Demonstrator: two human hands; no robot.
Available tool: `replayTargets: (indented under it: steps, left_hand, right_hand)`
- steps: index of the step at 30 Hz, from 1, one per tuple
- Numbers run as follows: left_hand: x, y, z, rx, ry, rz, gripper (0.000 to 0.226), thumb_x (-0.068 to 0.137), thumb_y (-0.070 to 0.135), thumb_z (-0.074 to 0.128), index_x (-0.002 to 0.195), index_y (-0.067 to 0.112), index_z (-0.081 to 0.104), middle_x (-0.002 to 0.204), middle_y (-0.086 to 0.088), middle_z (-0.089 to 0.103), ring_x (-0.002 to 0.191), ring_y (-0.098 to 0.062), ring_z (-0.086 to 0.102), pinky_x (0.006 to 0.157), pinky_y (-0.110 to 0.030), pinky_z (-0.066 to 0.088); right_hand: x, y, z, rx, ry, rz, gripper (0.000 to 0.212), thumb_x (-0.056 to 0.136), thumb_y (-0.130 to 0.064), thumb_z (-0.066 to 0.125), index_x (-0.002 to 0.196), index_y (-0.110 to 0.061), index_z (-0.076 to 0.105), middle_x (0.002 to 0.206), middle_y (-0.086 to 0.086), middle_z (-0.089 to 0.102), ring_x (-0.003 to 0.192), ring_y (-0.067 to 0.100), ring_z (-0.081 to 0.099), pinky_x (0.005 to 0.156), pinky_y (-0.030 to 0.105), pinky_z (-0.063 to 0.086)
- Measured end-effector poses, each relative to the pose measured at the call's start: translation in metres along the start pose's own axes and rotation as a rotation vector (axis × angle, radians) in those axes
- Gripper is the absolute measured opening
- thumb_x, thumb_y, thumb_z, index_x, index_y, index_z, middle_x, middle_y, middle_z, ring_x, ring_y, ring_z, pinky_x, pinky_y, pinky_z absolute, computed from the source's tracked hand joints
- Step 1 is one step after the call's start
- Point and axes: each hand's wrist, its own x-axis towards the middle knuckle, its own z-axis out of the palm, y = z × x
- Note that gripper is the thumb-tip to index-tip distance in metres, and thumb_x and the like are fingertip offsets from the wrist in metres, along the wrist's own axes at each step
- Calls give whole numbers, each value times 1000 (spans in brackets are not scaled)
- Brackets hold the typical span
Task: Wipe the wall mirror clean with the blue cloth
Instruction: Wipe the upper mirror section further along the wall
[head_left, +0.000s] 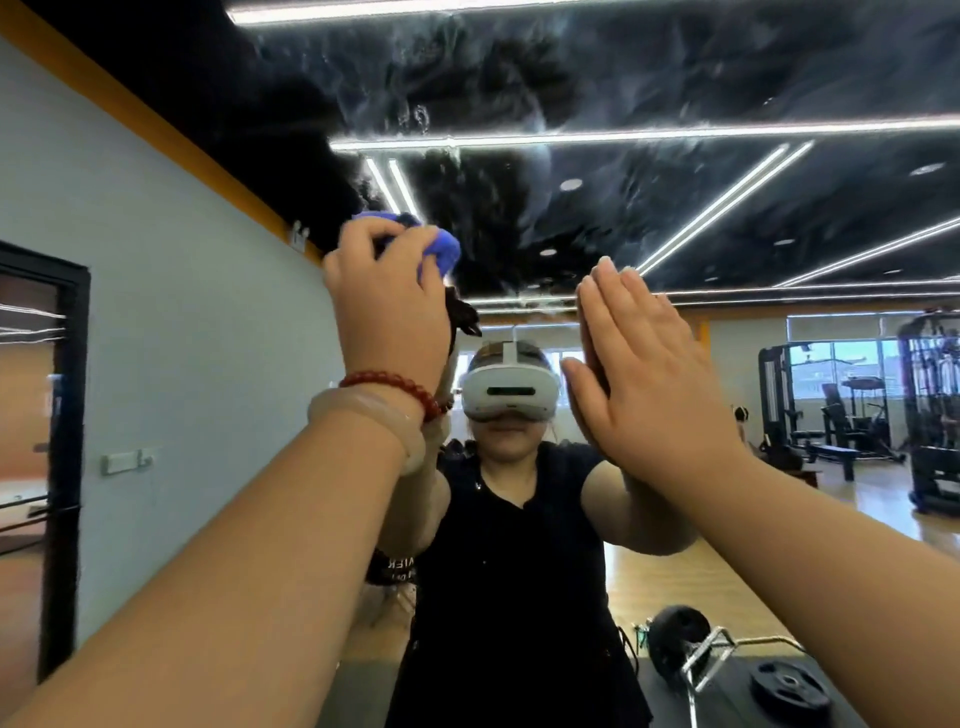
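Observation:
The wall mirror (623, 93) fills almost the whole view and shows smeary streaks across its upper part. My left hand (387, 306) is raised against the glass and grips the bunched blue cloth (441, 249), which pokes out above my fingers. My right hand (654, 374) lies flat on the mirror to the right, fingers straight and together, meeting its own reflection. My reflection, wearing a white headset and a dark top, stands between my two arms.
The glass reflects a gym: a pale blue wall (208, 332) with a dark door frame (67, 457) on the left, weight machines (930, 415) at the right, a barbell and weight plates (789, 686) on the floor at lower right.

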Motion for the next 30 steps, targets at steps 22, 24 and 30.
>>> replayTargets:
  steps: [22,24,30]
  left_hand:
    - [-41,25,13,55,-116,190,27,93,23,49,105,12,70,114,-11,57,104,-11,37,91,-4,26]
    - [-23,28,15,37,18,-10,19,91,10,54,101,8,70,112,-12,55,106,-22,43,88,2,22]
    - [-49,70,34,-8,-328,374,36,90,33,43,108,17,70,113,-3,57,106,-19,44,95,-18,35]
  right_hand:
    - [-11,8,4,146,27,-53,67,89,-30,34,149,2,30,157,18,26,147,27,19,120,36,6]
    - [-12,8,4,156,37,-54,67,89,-28,35,148,3,31,157,18,26,147,27,19,121,35,4]
    - [-9,15,-1,313,133,85,67,85,-20,34,146,8,30,158,21,20,148,30,7,122,31,-2]
